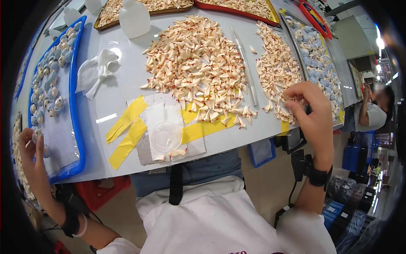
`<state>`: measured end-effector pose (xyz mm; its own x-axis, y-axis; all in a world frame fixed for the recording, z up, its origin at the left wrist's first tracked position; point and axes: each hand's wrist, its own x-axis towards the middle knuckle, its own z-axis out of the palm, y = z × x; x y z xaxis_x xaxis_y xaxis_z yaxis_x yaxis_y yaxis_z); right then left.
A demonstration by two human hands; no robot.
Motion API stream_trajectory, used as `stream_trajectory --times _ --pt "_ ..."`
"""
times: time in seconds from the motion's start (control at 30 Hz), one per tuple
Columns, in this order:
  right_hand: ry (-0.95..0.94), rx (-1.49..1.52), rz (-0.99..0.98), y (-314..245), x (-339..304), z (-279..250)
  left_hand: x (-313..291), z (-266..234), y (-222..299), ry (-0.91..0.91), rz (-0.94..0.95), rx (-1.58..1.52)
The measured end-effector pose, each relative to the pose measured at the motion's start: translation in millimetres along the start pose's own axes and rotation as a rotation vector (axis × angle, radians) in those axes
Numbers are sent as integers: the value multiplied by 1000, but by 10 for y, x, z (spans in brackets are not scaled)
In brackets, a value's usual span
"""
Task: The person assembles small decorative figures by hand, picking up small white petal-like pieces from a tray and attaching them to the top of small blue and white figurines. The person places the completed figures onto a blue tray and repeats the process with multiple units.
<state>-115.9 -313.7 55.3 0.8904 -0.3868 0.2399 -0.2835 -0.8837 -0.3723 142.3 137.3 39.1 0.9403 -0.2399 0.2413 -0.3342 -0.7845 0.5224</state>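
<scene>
At the far left, my left hand (pixel 33 153) is at the near end of a blue-rimmed tray (pixel 78 127). Its fingertips pinch a small round pale piece (pixel 37 133), like those lying in the tray. On the right, my right hand (pixel 312 111) bends over a smaller heap of cream, pointed pieces with red tips (pixel 277 67). Its thumb and fingers curl in among them; what they hold, if anything, is hidden. A larger heap of the same pieces (pixel 198 59) covers the table's middle. Near the front edge, a clear round plastic dish (pixel 166 137) sits on white paper.
A clear rod (pixel 245 65) lies between the heaps. Yellow tape strips (pixel 127 120) and a crumpled white cloth (pixel 99 72) lie left. A translucent bottle (pixel 134 19) stands behind. At right is a metal tray of blue and white pieces (pixel 315 55); another person (pixel 372 110) sits beyond.
</scene>
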Motion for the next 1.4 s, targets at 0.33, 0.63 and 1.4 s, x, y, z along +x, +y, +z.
stream_trajectory --times 0.33,0.63,1.4 --pt "-71 34 43 60 85 43 -613 260 852 -82 258 -568" --pt "-16 -1 12 209 -35 150 -648 279 1146 -230 284 -708" --pt "33 -211 -300 -2 82 -19 -916 522 1233 -345 265 -974"
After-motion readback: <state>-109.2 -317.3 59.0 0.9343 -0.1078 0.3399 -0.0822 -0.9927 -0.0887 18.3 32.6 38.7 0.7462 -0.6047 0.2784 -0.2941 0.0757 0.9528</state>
